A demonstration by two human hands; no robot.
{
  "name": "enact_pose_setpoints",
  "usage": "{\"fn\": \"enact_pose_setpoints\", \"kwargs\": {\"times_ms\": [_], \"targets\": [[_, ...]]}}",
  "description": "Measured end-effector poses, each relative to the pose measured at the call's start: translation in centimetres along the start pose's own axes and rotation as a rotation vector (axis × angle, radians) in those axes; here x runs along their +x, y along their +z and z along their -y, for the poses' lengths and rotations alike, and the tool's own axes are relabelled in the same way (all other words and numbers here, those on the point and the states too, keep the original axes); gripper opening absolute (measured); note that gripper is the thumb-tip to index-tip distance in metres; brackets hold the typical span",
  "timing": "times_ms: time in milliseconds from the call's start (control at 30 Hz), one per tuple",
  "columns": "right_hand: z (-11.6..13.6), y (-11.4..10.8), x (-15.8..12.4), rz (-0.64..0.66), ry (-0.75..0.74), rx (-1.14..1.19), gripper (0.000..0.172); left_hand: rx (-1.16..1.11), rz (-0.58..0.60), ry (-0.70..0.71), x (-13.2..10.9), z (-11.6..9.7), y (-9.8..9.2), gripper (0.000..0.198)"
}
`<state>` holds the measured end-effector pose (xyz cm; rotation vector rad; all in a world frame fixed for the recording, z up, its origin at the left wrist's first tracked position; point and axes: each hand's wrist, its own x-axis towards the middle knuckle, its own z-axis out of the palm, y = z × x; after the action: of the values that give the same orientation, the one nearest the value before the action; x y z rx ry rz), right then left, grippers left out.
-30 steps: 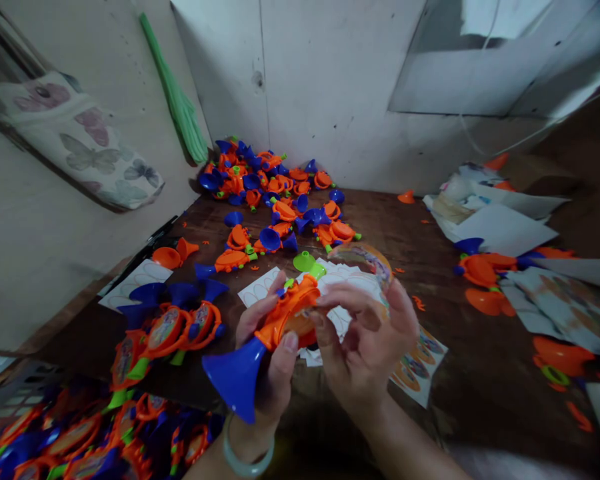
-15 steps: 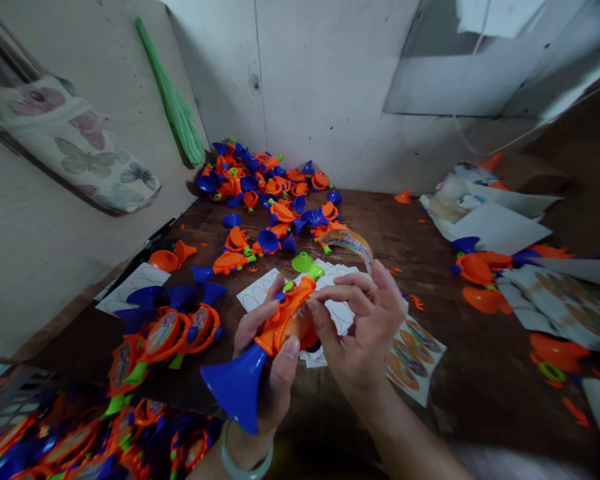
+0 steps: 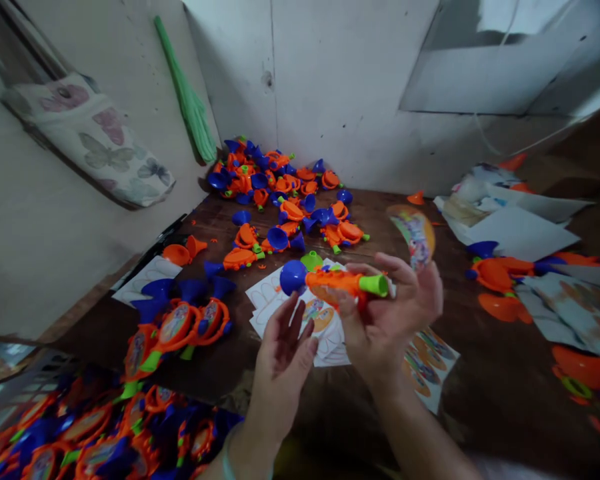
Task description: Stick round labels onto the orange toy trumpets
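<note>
My right hand (image 3: pixel 390 333) grips an orange toy trumpet (image 3: pixel 337 283) with a blue bell and a lime-green mouthpiece. The mouthpiece points right, the bell left. A printed oval sticker (image 3: pixel 416 237) stands up from a fingertip of the same hand. My left hand (image 3: pixel 283 373) is off the trumpet, just below its bell, fingers apart and holding nothing. Beneath the trumpet lie white sticker sheets (image 3: pixel 265 303), partly hidden, with a round printed sticker showing. A green funnel-shaped piece (image 3: pixel 311 260) rests behind them. Another printed sheet (image 3: pixel 433 367) lies to the right of my right wrist.
Toy trumpets (image 3: pixel 260 177) are heaped against the back wall. Several stickered trumpets (image 3: pixel 175 323) sit at the left, above a crate (image 3: pixel 45 380) full of more. Papers (image 3: pixel 515 230) and orange parts (image 3: pixel 505 307) occupy the right. A butterfly-patterned bag (image 3: pixel 105 147) hangs on the left wall.
The trumpet has passed from my left hand to my right and turned, its bell now left and mouthpiece right. My left hand has let go. The sticker has shifted right with my right hand.
</note>
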<state>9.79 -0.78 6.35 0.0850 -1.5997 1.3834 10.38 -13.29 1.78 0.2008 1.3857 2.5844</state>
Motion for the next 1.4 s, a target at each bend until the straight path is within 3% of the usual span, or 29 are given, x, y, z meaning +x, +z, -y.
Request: {"fn": "enact_pose_setpoints", "kwargs": {"times_ms": [100,167,200,300,367,500,833,1133,1267,1400], "targets": [[1.5,-0.4,-1.3,0.339,0.093,0.127,0.086,0.077,0.047,0.129,-0.3,-0.5,-1.2,0.078],[2.3,-0.7,-1.7,0.524,0.192,0.251,0.086,0.145,0.023,0.151,0.0,-1.0,-1.8,0.072],[2.6,-0.8,-1.7,0.542,0.239,0.303,0.078,0.175,0.005,0.156,0.2,-1.3,-2.0,0.066],[2.4,-0.8,-0.6,0.365,0.402,0.349,0.032,0.129,-0.008,0.161,0.8,-2.1,-2.2,0.061],[2.0,-0.7,0.3,0.267,0.488,0.289,0.016,0.041,-0.007,0.165,1.1,-2.5,-2.0,0.062],[1.8,-0.2,0.9,0.272,0.528,0.220,0.022,-0.004,0.052,0.151,1.1,-3.1,-1.8,0.064],[2.2,0.4,0.5,0.260,0.457,0.120,0.015,0.052,0.176,0.216,1.0,-3.0,-2.1,0.066],[2.1,0.4,0.3,0.255,0.409,0.086,0.013,0.045,0.087,0.199,0.9,-3.1,-1.6,0.047],[2.0,0.5,0.3,0.254,0.379,0.078,0.013,0.118,0.031,0.210,1.0,-2.7,-1.7,0.048],[1.7,0.5,0.4,0.264,0.286,0.011,0.013,0.157,0.051,0.279,0.9,-2.5,-1.9,0.049]]}}
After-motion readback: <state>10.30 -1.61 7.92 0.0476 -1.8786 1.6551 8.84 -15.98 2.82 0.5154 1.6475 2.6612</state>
